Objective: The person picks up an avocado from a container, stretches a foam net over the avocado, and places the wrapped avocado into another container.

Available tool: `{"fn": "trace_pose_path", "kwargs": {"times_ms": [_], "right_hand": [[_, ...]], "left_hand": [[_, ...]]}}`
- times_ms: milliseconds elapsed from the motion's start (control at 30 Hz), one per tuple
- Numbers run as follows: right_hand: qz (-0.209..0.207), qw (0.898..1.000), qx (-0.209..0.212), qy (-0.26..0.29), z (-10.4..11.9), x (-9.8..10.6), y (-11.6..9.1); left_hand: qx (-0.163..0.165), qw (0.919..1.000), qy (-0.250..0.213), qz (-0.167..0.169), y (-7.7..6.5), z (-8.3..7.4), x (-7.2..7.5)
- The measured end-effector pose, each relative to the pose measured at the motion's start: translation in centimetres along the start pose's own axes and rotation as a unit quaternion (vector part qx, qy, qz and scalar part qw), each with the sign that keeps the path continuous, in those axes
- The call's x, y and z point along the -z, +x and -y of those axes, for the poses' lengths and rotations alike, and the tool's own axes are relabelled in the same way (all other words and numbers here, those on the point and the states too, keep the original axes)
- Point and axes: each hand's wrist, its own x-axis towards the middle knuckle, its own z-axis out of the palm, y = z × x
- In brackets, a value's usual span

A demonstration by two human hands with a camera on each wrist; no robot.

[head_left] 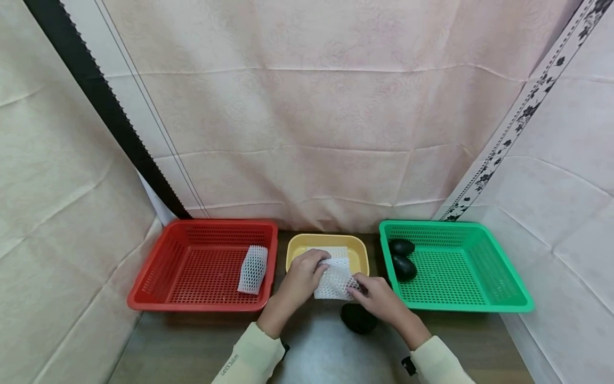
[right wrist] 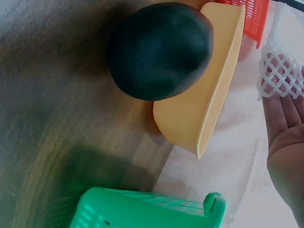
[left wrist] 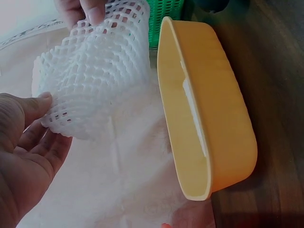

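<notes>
A white foam net sleeve point(head_left: 334, 277) is stretched between both hands, above the front of the yellow tray point(head_left: 358, 255). My left hand point(head_left: 303, 274) pinches one end of it; in the left wrist view, the thumb point(left wrist: 35, 105) lies over the mesh and the fingers curl beneath. At the other end, my right hand point(head_left: 379, 298) grips the sleeve's edge; in the right wrist view, its fingers point(right wrist: 279, 114) show partly behind the mesh. Below the hands, a dark green, smooth oval fruit point(head_left: 358, 318) like an avocado sits on the table, untouched.
A red basket point(head_left: 168, 266) stands at the left with a net-wrapped item point(head_left: 252, 269) by its right wall. At the right, a green basket point(head_left: 479, 266) has two dark oval fruits point(head_left: 404, 268) along its left side. White foam netting point(left wrist: 192, 111) lies in the yellow tray.
</notes>
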Motion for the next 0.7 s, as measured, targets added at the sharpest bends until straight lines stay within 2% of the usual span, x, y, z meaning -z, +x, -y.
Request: {"fn": "trace_pose_path", "kwargs": {"times_ms": [300,433,567,700], "right_hand": [[-0.023,1.0,-0.001,0.014,0.8,0.1,-0.3],[-0.03,0.999,-0.001,0.03,1.5,0.3,-0.4],[-0.062,0.997,0.014,0.043,2.0,0.3,-0.3],[-0.109,0.992,0.037,0.045,2.3,0.2,-0.1]], "left_hand": [[0.004,0.9997,-0.007,0.024,-0.5,0.0,-0.8],[-0.007,0.9996,-0.003,0.025,-0.8,0.0,-1.3],[-0.014,0.9992,-0.016,0.033,-1.2,0.0,-1.6],[-0.017,0.9973,-0.037,0.062,-1.5,-0.2,-1.8]]}}
